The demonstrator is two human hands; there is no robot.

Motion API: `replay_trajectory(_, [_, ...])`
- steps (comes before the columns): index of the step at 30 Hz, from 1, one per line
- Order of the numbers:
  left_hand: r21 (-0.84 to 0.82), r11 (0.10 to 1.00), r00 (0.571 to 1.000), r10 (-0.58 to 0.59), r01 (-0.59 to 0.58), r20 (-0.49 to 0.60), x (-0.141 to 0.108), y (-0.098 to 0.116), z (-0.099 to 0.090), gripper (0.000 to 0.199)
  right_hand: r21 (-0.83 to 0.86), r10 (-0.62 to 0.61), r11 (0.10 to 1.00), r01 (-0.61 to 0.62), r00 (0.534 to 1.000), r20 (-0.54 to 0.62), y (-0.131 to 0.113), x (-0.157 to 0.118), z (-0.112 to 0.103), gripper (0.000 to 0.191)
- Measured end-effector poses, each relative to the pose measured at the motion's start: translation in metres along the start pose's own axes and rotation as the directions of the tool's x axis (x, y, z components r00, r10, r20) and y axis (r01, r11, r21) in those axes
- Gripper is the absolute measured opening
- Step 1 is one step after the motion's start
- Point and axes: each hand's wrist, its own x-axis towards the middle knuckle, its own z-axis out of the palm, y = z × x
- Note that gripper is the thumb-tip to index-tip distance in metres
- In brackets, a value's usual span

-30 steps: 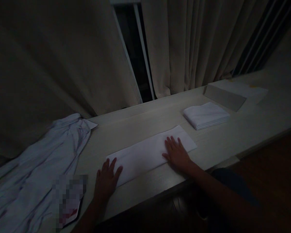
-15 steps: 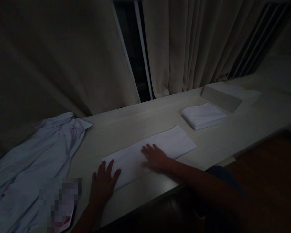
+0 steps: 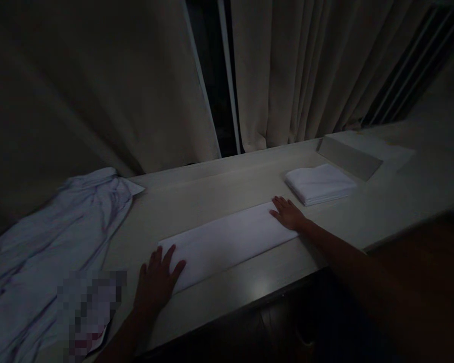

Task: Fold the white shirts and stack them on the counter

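Observation:
A white cloth (image 3: pixel 227 239), folded into a long flat strip, lies slantwise on the pale table. My left hand (image 3: pixel 157 280) rests on its left end, fingers spread. On the right end lies my right hand (image 3: pixel 288 214), flat with its fingers stretched out. Neither hand grips anything. Just beyond my right hand sits a neat stack of folded white cloth (image 3: pixel 320 184).
A rumpled heap of white cloth (image 3: pixel 56 242) covers the table's left side. An object with a blurred-out surface (image 3: pixel 93 317) lies at the near left. Behind the stack stands a pale box-like object (image 3: pixel 350 154). Beige curtains (image 3: pixel 283 75) hang along the table's back edge.
My right hand has slid from the middle of the folded cloth to its right end. My left hand has stayed on the left end. The view has shifted slightly.

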Motion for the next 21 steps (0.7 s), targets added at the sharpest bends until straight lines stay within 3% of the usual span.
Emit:
replay_trajectory(9, [-0.008,0.996,0.993,-0.083,0.084,0.087,-0.006,0.014,-0.026,0.070,-0.006,-0.100,0.995,0.100,0.989,-0.109,0.019,0.002,0.031,0.076])
replay_trajectory(12, [-0.028,0.992,0.981,-0.118,0.124,0.157,-0.001,0.016,-0.038,0.073,-0.026,-0.165,0.986,0.163,0.978,-0.129,0.023,0.001,0.035,0.074])
replay_trajectory(14, [-0.010,0.991,0.982,-0.129,0.132,0.142,0.002,0.025,-0.047,0.075,-0.035,-0.184,0.983,0.181,0.974,-0.133,0.024,0.000,0.035,0.072])
replay_trajectory(16, [-0.011,0.998,0.994,-0.062,0.064,0.086,0.006,0.046,-0.055,0.078,-0.039,-0.200,0.980,0.196,0.971,-0.128,0.026,-0.001,0.034,0.070])
replay_trajectory(18, [-0.080,0.994,0.995,0.082,-0.077,0.058,0.009,0.079,-0.057,0.079,-0.041,-0.236,0.972,0.233,0.964,-0.119,0.028,-0.002,0.033,0.070])
replay_trajectory(21, [-0.237,0.935,0.955,0.287,-0.264,0.071,0.014,0.133,-0.048,0.077,-0.046,-0.265,0.964,0.262,0.956,-0.121,0.026,-0.002,0.030,0.070])
